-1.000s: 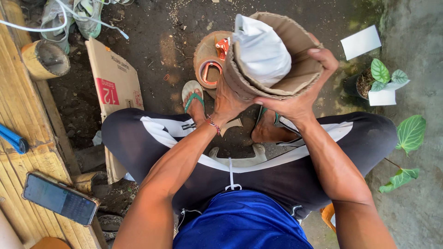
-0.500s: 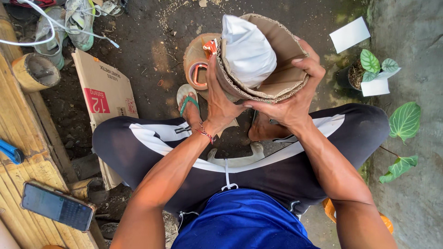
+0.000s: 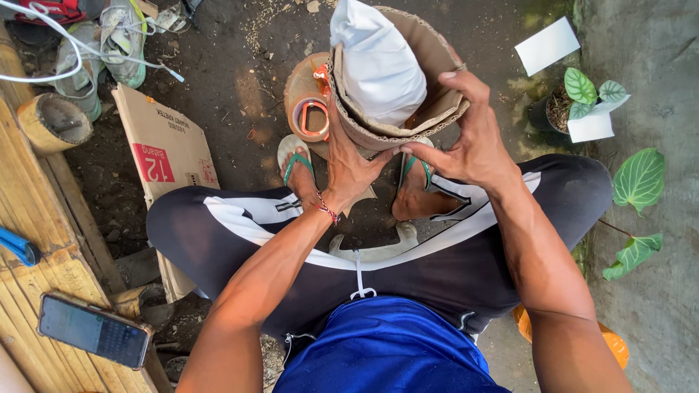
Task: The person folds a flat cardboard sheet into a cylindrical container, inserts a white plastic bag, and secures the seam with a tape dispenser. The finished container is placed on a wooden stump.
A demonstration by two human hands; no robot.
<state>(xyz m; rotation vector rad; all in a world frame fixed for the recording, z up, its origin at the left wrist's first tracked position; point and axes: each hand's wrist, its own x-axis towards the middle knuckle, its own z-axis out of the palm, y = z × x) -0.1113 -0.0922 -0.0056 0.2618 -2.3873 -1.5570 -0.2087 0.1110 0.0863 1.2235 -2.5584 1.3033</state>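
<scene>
Cardboard (image 3: 429, 109), bent into a curved sleeve around a white wrapped bundle (image 3: 378, 65), was held up over the dirt ground between the person's knees, above both sandalled feet. Compared with the moment before, the sleeve had closed tighter and sat more upright, and its two edges now met in front, which suggests the wrapping was nearly drawn shut. The left hand (image 3: 348, 161) lay flat with fingers pressed together against the sleeve's left wall; the right hand (image 3: 466, 138) was spread over the right side, its thumb and forefinger pinching the overlapping edge where the hands nearly touched. Behind the sleeve lay a round brown disc (image 3: 302, 84) bearing an orange-rimmed tape roll (image 3: 312, 116). A flat carton (image 3: 164, 149) lay on the ground to the left, a phone (image 3: 95, 331) on the bamboo bench's near edge, and a potted plant (image 3: 582, 98) stood by the wall on the right.
</scene>
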